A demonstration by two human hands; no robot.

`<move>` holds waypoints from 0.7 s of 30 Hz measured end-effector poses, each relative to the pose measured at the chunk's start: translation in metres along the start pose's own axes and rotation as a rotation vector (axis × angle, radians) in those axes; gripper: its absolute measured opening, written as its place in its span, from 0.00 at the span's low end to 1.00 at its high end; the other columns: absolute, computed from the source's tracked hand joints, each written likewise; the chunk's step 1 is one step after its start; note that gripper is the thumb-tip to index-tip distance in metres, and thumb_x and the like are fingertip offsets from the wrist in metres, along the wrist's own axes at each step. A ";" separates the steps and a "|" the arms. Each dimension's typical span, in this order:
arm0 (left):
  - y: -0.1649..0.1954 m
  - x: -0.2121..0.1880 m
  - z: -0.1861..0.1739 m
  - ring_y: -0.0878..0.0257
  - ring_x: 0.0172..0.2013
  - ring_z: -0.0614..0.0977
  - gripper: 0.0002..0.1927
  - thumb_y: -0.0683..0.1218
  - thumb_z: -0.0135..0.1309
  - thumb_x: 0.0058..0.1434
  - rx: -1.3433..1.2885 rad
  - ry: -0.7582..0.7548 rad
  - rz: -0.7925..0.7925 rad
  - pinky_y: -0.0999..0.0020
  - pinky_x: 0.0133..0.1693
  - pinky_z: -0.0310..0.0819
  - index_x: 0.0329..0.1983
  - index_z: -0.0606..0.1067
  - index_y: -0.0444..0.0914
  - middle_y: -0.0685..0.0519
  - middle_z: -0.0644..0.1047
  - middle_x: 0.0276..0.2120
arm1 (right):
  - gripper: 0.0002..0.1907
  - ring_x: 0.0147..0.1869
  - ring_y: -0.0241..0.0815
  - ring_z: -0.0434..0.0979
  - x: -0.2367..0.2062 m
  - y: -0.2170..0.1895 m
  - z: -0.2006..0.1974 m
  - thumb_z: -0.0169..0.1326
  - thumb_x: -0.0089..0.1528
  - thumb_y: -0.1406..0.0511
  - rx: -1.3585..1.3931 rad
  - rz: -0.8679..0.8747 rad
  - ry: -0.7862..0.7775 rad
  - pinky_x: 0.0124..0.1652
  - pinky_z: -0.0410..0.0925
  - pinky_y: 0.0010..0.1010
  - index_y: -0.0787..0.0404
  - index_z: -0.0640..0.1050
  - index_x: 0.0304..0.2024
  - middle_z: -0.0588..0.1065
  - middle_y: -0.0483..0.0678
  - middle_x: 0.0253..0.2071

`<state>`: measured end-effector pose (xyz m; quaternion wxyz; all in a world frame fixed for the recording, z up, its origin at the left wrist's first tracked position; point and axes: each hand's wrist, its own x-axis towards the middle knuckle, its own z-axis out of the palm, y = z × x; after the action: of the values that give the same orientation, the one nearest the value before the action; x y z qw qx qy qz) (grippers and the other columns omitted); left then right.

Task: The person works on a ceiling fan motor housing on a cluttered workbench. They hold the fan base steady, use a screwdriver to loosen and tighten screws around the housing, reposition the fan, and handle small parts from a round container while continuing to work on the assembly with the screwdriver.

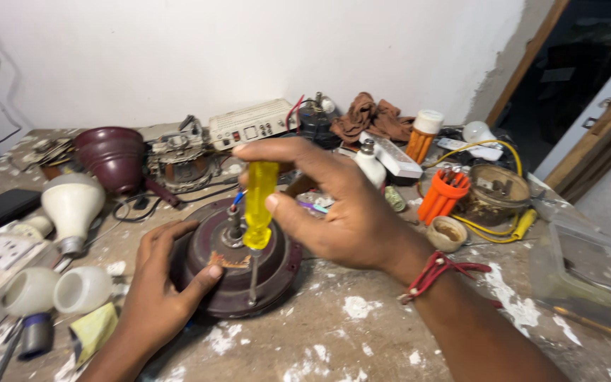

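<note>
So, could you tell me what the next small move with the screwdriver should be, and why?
Probably press down and twist: the right hand holds the yellow-handled screwdriver upright, its tip apparently on the round motor housing, which the left hand steadies.

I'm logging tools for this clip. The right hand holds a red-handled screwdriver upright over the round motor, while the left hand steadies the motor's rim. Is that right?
Not quite: the screwdriver has a yellow handle, not red, as the head view shows. The rest holds: the right hand grips it upright over the round motor, and the left hand steadies the motor's rim.
</note>
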<state>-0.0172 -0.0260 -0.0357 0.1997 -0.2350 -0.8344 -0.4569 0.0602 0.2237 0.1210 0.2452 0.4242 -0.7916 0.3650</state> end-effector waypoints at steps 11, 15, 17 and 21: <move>-0.002 -0.002 -0.006 0.44 0.62 0.70 0.39 0.57 0.66 0.49 -0.017 0.009 -0.028 0.52 0.61 0.64 0.64 0.70 0.41 0.42 0.67 0.59 | 0.23 0.51 0.33 0.78 0.000 0.005 0.009 0.61 0.66 0.70 0.078 0.185 0.083 0.50 0.76 0.26 0.62 0.70 0.62 0.73 0.46 0.49; 0.000 -0.002 -0.008 0.44 0.62 0.70 0.38 0.57 0.67 0.50 -0.026 0.000 -0.043 0.52 0.61 0.65 0.63 0.69 0.41 0.41 0.67 0.60 | 0.24 0.53 0.34 0.77 0.006 -0.001 0.012 0.60 0.64 0.71 -0.013 0.188 0.091 0.50 0.76 0.26 0.63 0.70 0.62 0.73 0.46 0.50; 0.000 -0.003 -0.008 0.44 0.63 0.70 0.39 0.57 0.67 0.51 -0.025 -0.001 -0.043 0.52 0.61 0.65 0.63 0.69 0.41 0.41 0.67 0.60 | 0.24 0.56 0.36 0.77 0.007 -0.007 0.009 0.57 0.63 0.72 -0.026 0.200 0.057 0.53 0.75 0.27 0.64 0.70 0.62 0.75 0.47 0.50; -0.002 -0.003 -0.008 0.44 0.63 0.69 0.39 0.59 0.67 0.52 -0.024 -0.006 -0.039 0.52 0.62 0.64 0.64 0.68 0.40 0.41 0.66 0.60 | 0.23 0.60 0.39 0.78 0.011 -0.012 0.009 0.54 0.63 0.72 0.002 0.245 0.061 0.53 0.77 0.28 0.65 0.71 0.61 0.74 0.47 0.55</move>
<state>-0.0149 -0.0346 -0.0342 0.1852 -0.2227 -0.8338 -0.4700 0.0641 0.2074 0.1275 0.2224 0.3133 -0.8293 0.4057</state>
